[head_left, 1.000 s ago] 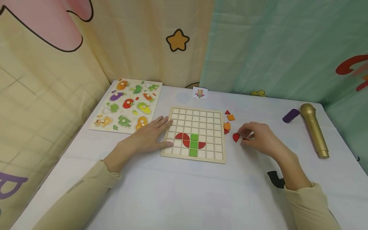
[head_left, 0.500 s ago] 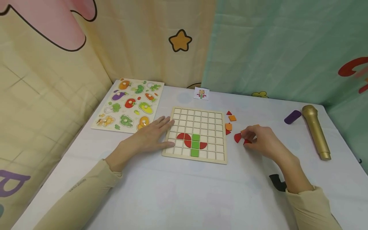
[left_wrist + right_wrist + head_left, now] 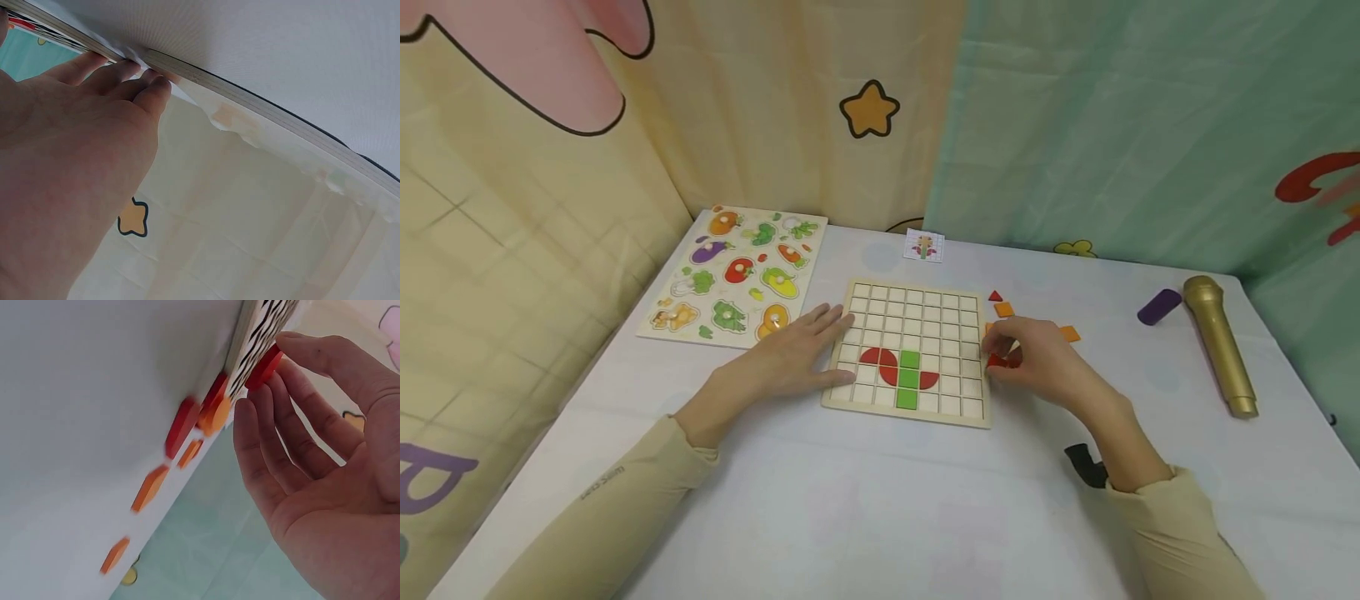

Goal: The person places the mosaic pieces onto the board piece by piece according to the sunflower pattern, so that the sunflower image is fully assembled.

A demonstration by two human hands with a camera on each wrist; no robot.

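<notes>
Your right hand [image 3: 1037, 362] pinches a flat red wooden piece [image 3: 997, 361] between thumb and fingertips at the right edge of the gridded wooden board [image 3: 925, 312]. Your left hand [image 3: 790, 354] lies flat, fingers straight, pressing the board's left edge on the smooth white table [image 3: 850, 500].

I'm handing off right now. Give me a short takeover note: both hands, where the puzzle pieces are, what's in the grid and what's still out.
Left hand: flat, fingers straight, resting on the left edge of the wooden grid board.
Right hand: pinches a red piece at the board's right edge, not yet set in a cell.
Done: red curved pieces and two green squares sit in the lower rows.
Left: most cells are bare; loose orange and red pieces lie on the table right of the board. The small pattern card lies beyond the board.
</notes>
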